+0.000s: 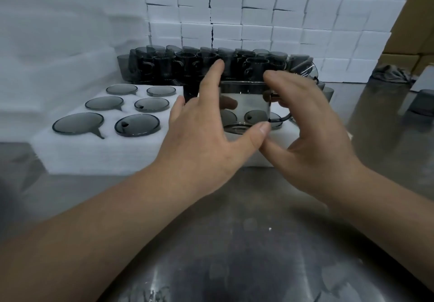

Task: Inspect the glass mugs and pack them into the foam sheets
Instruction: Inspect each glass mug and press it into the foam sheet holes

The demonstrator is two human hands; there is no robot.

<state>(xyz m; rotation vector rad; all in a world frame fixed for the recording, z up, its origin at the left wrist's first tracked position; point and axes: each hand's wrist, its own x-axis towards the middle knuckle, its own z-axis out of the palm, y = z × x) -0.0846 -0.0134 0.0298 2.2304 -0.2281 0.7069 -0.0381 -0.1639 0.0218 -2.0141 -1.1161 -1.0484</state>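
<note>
At the left of the frame a white foam sheet (pixel 94 151) is lying on the steel tabletop (pixel 234 243). Six packed mugs (pixel 137 125) are sitting sunk in its cut-outs in two columns, only their round grey ends and a sliver of handle showing. Behind the sheet, across the upper middle, a crowded row of waiting mugs (pixel 187 64) is standing against a wall of white foam blocks (pixel 258 15). In the centre the left hand (pixel 211 142) is reaching up from the lower left. It is spanning the near side of a smoky glass mug (pixel 244 106), its thumb pressing at the lower corner, its forefinger stretching up past the rim, and other fingers showing through the glass behind. The mug is being held in the air above the right part of the sheet, and at least two more seated mugs are showing through its wall. The right hand (pixel 312 137) is curling over the mug's upper right edge, with its thumb coming in beneath, beside the handle that is pointing right, so both hands are carrying this one mug. The fingers are blurred, so the exact grip is hard to read. It looks as if the mug is being inspected and not yet seated. With some mugs packed and so many waiting, the job appears well short of finished. Whether free cut-outs remain under the hands cannot be told. At the far right cardboard boxes (pixel 413 31) are standing, and a crumpled cloth (pixel 389 74) is lying.
</note>
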